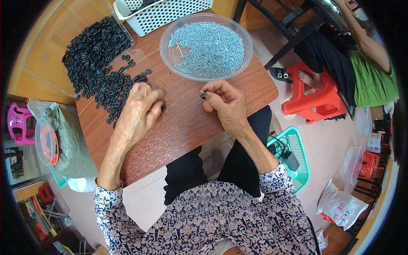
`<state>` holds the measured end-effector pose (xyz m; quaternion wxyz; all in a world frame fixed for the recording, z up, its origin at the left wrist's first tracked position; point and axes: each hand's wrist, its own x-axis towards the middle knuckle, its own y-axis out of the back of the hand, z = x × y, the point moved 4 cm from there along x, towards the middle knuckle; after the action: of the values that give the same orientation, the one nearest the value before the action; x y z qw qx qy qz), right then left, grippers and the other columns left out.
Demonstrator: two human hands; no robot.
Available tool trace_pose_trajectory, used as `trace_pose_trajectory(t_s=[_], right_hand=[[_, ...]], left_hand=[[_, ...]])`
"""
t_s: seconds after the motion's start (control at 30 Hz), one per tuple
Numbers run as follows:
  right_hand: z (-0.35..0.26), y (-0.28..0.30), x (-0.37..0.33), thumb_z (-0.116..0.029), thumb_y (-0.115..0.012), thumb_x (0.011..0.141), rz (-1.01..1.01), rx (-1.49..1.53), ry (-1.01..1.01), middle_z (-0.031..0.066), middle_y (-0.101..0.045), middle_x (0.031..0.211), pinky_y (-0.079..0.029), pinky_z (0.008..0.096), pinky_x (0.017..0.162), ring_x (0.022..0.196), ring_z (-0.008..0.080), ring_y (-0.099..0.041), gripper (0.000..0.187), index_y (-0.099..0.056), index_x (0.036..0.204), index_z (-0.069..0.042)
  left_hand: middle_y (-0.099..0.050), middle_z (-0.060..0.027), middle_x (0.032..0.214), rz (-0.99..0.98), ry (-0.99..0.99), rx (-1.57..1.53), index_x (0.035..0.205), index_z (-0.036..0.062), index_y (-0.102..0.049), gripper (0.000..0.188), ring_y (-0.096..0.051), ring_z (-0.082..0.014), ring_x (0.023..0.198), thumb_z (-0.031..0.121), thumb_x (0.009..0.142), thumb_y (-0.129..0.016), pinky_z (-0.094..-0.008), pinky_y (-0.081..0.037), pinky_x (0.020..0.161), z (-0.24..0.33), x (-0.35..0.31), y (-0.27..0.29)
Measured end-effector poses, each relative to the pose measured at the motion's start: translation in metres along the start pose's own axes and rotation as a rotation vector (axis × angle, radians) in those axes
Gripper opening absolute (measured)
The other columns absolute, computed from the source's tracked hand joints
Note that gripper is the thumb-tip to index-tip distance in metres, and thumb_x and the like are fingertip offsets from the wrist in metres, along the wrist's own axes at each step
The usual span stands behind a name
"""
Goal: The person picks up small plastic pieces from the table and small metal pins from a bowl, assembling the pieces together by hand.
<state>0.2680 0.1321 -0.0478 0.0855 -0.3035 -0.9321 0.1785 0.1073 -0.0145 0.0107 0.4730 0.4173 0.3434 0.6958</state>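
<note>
My right hand (pixel 227 104) is just in front of the clear round tub (pixel 165 63). Its thumb and forefinger pinch a small black piece (pixel 204 95) with a short silvery pin-like part at its tip. My left hand (pixel 142 106) is over the near edge of the loose black oval pieces (pixel 112 91), fingers curled inward. Another black piece (pixel 163 109) shows beside its fingers; whether they grip it is unclear. Many small silvery-blue, screw-like pins (pixel 212 49) fill most of the tub, and a thin yellowish stick (pixel 179 48) lies among them.
Behind the table (pixel 170 140) stands a white perforated basket (pixel 170 17). A large heap of black pieces (pixel 95 42) rests in a clear tray at the far left. Right of my legs is a green basket (pixel 301 165) with cables. A person sits on a red stool (pixel 314 100).
</note>
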Motion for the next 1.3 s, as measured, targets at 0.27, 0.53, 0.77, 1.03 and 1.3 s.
trace_pose_trajectory(t_s=[0.27,0.53,0.77,1.03,1.3], right_hand=[[0.000,-0.001,0.001,-0.002,-0.061,0.093,-0.002,-0.028,-0.002,0.0026,-0.059,0.080,-0.043,0.0230,0.060,0.065,0.0073,-0.050,0.007,-0.062,0.098,0.003],[-0.001,-0.004,0.001,-0.003,-0.062,0.092,-0.022,-0.116,0.003,0.0018,-0.061,0.082,-0.043,0.0224,0.061,0.068,0.0068,-0.054,0.009,-0.063,0.099,0.003],[-0.001,-0.006,0.001,-0.002,-0.061,0.092,-0.008,-0.112,-0.006,0.0010,-0.060,0.081,-0.044,0.0223,0.062,0.068,0.0065,-0.053,0.008,-0.064,0.099,0.002],[0.000,-0.002,-0.001,0.001,-0.060,0.091,-0.013,-0.149,-0.005,0.0012,-0.061,0.081,-0.043,0.0216,0.061,0.068,0.0065,-0.054,0.010,-0.063,0.100,0.003],[-0.003,-0.004,-0.001,0.001,-0.059,0.090,-0.017,-0.149,0.007,0.0015,-0.061,0.080,-0.044,0.0217,0.061,0.067,0.0066,-0.055,0.011,-0.063,0.100,0.003]], left_hand=[[-0.049,-0.0181,0.097,-0.068,-0.012,0.085,0.109,-0.0080,-0.060,0.032,-0.049,-0.0332,0.097,-0.004,0.077,-0.065,-0.0425,-0.044,0.089,0.008,-0.016,-0.016],[-0.048,-0.0192,0.096,-0.044,-0.121,0.225,0.098,-0.0065,-0.055,0.022,-0.048,-0.0341,0.096,-0.002,0.078,-0.063,-0.0431,-0.043,0.085,0.003,-0.010,-0.027],[-0.049,-0.0160,0.090,-0.012,-0.058,-0.039,0.111,-0.0043,-0.057,0.030,-0.049,-0.0315,0.090,-0.002,0.081,-0.059,-0.0420,-0.043,0.083,0.010,-0.003,-0.018],[-0.049,-0.0137,0.093,-0.284,-0.168,0.084,0.110,-0.0018,-0.059,0.028,-0.049,-0.0304,0.093,-0.001,0.081,-0.062,-0.0410,-0.045,0.086,0.033,0.022,-0.030],[-0.050,-0.0164,0.089,-0.170,-0.096,0.045,0.097,-0.0033,-0.056,0.019,-0.051,-0.0329,0.091,0.000,0.080,-0.063,-0.0427,-0.045,0.084,0.030,0.017,-0.039]])
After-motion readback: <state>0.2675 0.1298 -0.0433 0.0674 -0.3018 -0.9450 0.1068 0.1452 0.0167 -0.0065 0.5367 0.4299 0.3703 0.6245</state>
